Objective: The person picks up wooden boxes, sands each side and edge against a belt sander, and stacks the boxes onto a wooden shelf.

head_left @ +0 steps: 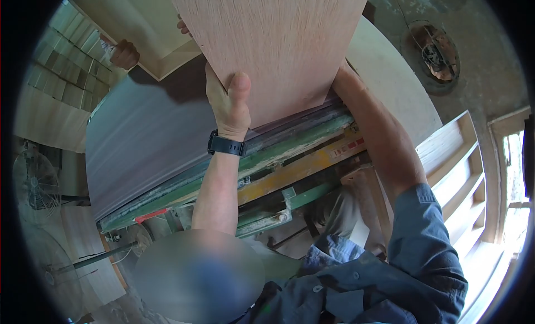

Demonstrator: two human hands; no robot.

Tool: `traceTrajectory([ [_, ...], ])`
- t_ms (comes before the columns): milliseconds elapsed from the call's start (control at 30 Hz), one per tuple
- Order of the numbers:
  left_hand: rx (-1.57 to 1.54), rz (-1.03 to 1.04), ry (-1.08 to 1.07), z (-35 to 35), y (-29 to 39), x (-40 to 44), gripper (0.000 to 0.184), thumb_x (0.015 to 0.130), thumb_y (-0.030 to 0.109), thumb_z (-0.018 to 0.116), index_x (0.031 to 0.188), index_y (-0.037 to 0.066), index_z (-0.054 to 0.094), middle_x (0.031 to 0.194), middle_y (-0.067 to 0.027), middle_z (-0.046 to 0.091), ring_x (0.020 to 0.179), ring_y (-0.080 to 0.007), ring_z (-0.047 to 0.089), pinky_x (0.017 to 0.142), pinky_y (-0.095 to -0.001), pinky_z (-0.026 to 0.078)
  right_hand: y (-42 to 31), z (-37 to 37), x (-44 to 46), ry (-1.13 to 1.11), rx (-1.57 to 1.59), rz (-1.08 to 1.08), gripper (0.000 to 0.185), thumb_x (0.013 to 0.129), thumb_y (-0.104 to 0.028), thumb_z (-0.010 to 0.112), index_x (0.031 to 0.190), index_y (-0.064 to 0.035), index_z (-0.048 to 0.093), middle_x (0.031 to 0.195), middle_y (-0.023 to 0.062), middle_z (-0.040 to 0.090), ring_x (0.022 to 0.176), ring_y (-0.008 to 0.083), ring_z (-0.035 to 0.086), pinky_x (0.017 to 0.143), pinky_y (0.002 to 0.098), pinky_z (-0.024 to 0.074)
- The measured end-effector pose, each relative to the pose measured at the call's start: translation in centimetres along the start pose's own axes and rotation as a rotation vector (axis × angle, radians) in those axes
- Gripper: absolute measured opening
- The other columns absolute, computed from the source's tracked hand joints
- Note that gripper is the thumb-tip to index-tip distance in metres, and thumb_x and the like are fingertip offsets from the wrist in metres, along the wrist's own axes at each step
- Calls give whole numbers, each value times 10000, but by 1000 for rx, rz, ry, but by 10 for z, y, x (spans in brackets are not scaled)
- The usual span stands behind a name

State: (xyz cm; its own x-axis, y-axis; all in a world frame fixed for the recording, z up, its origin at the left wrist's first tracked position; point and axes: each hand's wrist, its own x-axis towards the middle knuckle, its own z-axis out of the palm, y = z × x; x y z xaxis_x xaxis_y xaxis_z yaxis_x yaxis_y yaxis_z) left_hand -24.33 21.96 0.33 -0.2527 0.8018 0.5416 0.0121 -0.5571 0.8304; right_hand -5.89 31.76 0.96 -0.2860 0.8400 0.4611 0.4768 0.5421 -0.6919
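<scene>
A pale wooden panel (278,45) rises from the middle of the view and runs out past the top edge. My left hand (229,95), with a dark watch at the wrist, grips its lower left edge, thumb on the near face. On the right side of the panel, my right hand (341,78) goes behind it, so its fingers are hidden. The panel's lower end is over the near edge of a dark, smooth machine table (150,140). Fingertips (183,25) of another hand show at the panel's upper left edge.
Another person's hand (124,54) is at a wooden box frame (161,65) at upper left. Green and yellow rails (295,173) run along the table's near side. A slatted wooden frame (465,173) stands at right, fans (38,182) at left. A pale surface (390,73) lies beyond my right arm.
</scene>
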Motion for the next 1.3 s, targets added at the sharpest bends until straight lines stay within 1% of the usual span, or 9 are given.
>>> traceTrajectory([
  [100,4,0,-20,-3,-3,0,958,652,650,577,1223,-67,300,1177,-153,401,1082,-206,396,910,-336,321,-3,2,-2,2,39,17,325,805,-207,557,1058,-6,528,1008,117,568,875,158,516,718,295,456],
  [200,21,3,24,-1,8,0,955,647,648,582,1214,-71,314,1145,-156,438,1055,-203,425,887,-326,347,-8,4,-4,-7,87,38,324,806,-210,553,1055,-5,529,1005,119,568,874,160,516,719,296,454],
  [267,37,36,42,1,13,3,959,641,642,592,1214,-76,318,1101,-166,480,1007,-211,472,849,-318,386,-9,5,-2,-12,111,50,323,807,-213,551,1053,-4,529,1003,119,569,873,161,516,721,297,453],
  [400,35,21,48,1,11,2,964,636,640,598,1219,-74,317,1073,-179,502,962,-222,507,812,-316,418,-10,7,0,-25,140,77,322,810,-217,547,1050,-3,530,1000,121,569,872,163,516,723,299,451],
  [467,34,56,73,-3,15,1,957,629,639,606,1213,-66,326,1064,-180,505,948,-223,517,799,-317,429,-9,11,1,-30,151,85,322,811,-219,545,1048,-2,531,998,122,570,871,164,516,724,299,450],
  [600,93,1,68,-21,8,-1,957,614,643,620,1204,-56,339,1050,-171,508,949,-219,516,799,-316,429,-11,21,1,-42,174,99,322,813,-224,540,1045,-1,532,994,124,570,870,167,516,726,301,448],
  [1000,16,76,136,-50,16,-4,938,597,642,639,1181,-42,373,1007,-144,510,921,-207,521,772,-317,434,-25,49,3,-70,215,131,322,820,-237,527,1035,3,535,983,128,573,866,173,515,733,306,442],
  [1200,35,68,179,-75,15,-5,906,596,612,658,1166,-42,395,1003,-149,517,918,-222,531,780,-317,434,-35,66,6,-83,235,143,323,823,-243,520,1029,5,537,977,131,574,864,176,515,737,308,439],
  [1300,112,65,150,-88,16,-3,896,591,604,665,1164,-36,410,1005,-155,521,924,-231,535,790,-316,431,-42,74,6,-92,247,147,324,825,-247,517,1027,6,537,974,132,574,864,178,515,738,309,437],
])
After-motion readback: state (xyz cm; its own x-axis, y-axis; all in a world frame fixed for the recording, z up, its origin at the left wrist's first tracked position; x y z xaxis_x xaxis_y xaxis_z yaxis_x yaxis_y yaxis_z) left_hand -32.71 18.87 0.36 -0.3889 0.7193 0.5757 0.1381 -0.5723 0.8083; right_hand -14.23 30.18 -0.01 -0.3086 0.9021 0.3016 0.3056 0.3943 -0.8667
